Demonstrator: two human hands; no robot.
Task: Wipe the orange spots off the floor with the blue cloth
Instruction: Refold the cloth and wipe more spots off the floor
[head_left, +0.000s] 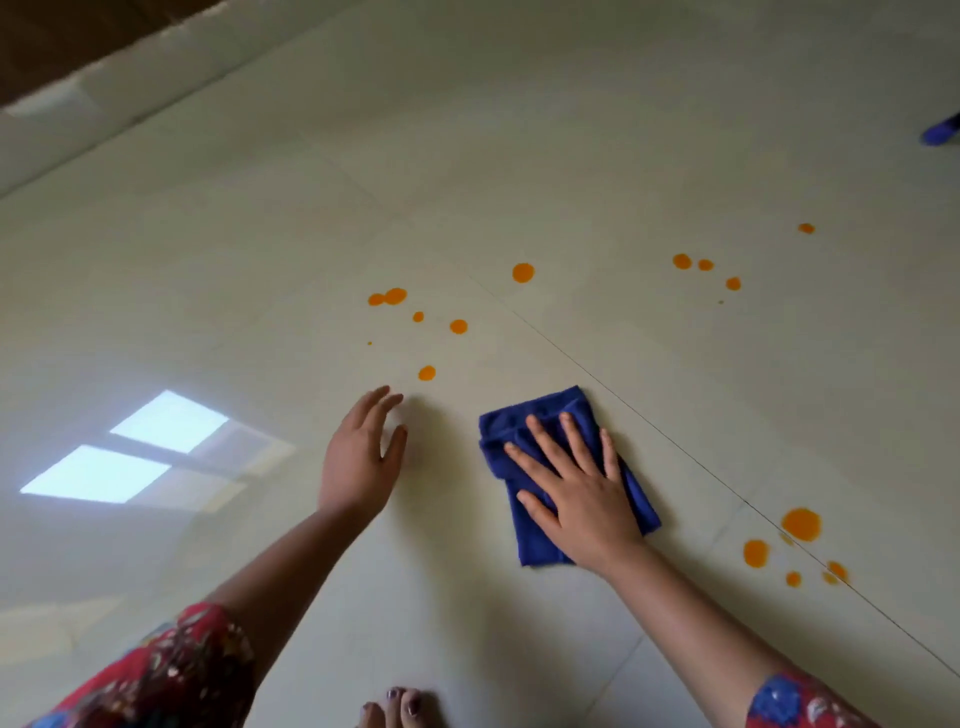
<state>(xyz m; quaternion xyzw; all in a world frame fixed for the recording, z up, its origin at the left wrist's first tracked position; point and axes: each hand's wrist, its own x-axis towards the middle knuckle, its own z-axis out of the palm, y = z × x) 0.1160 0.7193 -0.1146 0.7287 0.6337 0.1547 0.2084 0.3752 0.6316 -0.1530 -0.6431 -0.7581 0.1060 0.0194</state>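
The right hand (582, 499) lies flat with straight fingers, pressing the folded blue cloth (550, 404) on the floor (208, 291). The left hand (363, 457) is open and holds nothing. To wipe well, push the cloth forward with even pressure over the nearest orange spots (427, 372). The pale tiles are glossy and reflect a window (130, 452).
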